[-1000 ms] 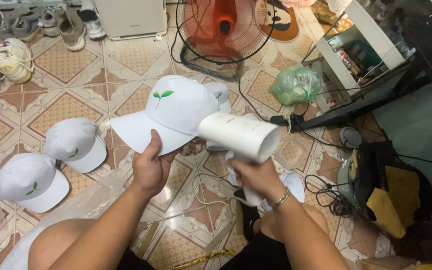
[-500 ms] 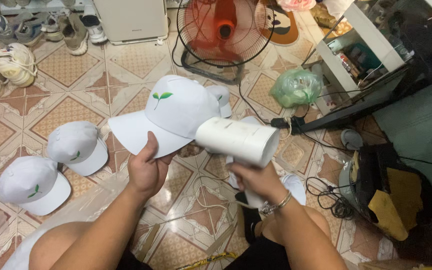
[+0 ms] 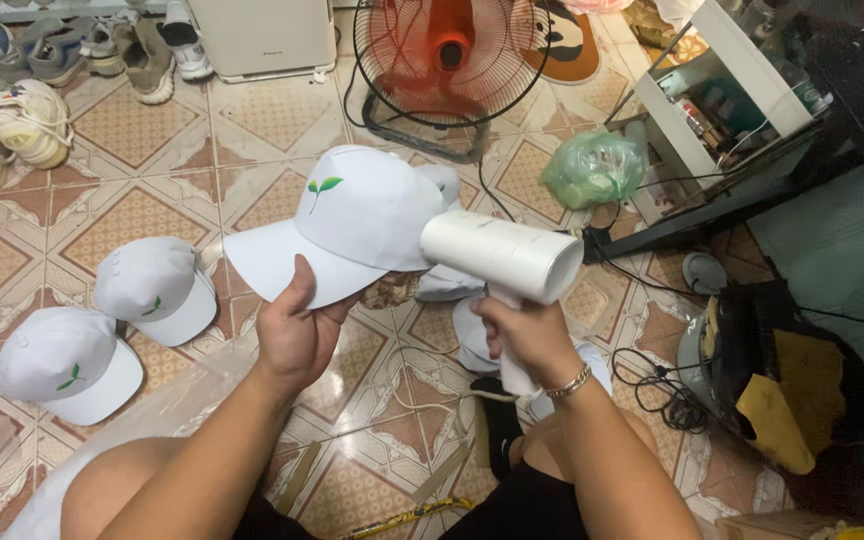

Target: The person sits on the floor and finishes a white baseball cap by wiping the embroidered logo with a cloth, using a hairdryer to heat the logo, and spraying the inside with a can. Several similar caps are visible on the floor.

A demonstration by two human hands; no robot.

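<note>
Cap (image 3: 357, 215) at frame centre, light and soft: your left hand (image 3: 297, 335) pinches its stiff brim, the best hold. Your right hand (image 3: 522, 335) grips the white handheld steamer (image 3: 502, 255), nozzle against the crown.

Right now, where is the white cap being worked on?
In the head view, centre frame: the white cap is held by its brim in the left hand, with the white handheld steamer at its right.

head cam | looks steeply down | near hands | floor (image 3: 132, 130) beyond
</note>
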